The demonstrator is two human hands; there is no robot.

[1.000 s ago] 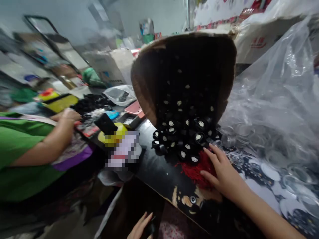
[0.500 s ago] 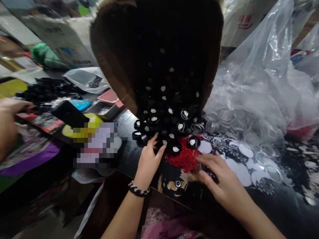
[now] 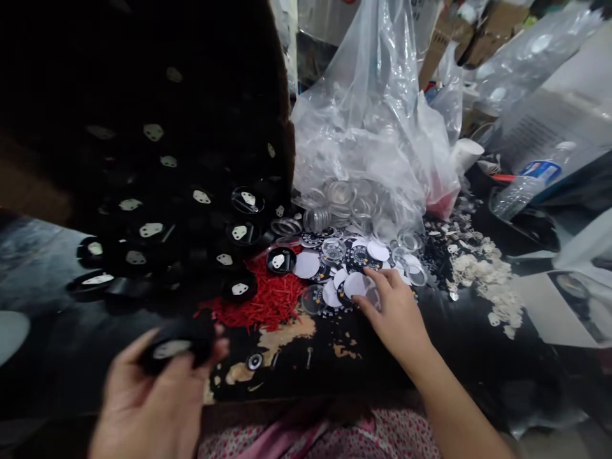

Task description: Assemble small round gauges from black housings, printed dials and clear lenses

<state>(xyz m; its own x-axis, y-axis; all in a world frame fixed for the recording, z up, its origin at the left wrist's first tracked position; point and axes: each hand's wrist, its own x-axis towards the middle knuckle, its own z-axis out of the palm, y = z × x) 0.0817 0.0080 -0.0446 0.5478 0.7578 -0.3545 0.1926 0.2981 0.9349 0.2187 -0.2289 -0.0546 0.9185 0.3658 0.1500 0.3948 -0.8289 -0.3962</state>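
My left hand (image 3: 153, 398) is blurred at the lower left, its fingers closed round a black round case (image 3: 184, 341) with a pale inset piece. To the right, my right hand (image 3: 394, 312) reaches into a pile of printed black dial discs (image 3: 362, 256) and white discs (image 3: 306, 264). Its thumb and forefinger are apart at a white disc (image 3: 357, 285); whether they grip it is unclear. Further black cases (image 3: 240, 288) with pale insets spill from a large dark container (image 3: 282, 76). One of them (image 3: 281, 260) sits by a heap of red slivers (image 3: 272, 296).
Clear plastic rings (image 3: 342, 191) lie by a large clear bag (image 3: 349, 115) behind the discs. Off-white small parts (image 3: 492, 274) are heaped at the right, near a plastic bottle (image 3: 530, 178). A small round part (image 3: 254, 361) lies near the black table's (image 3: 382, 366) front edge.
The view has swung right. My left hand has come away from the pile of cases with one black case in it. My right hand has moved from beside the red slivers onto the discs.
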